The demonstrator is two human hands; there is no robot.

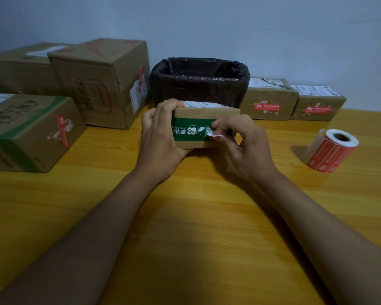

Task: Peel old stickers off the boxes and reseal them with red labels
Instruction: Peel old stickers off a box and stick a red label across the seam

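Note:
A small cardboard box with a green printed band stands on the wooden table at centre. My left hand grips its left end, fingers curled over the top edge. My right hand pinches a small white sticker flap that is partly lifted from the box's front face. A roll of red labels lies on its side to the right, apart from both hands.
A bin lined with a black bag stands right behind the box. Two small boxes with red labels sit at the back right. Larger cartons crowd the left side.

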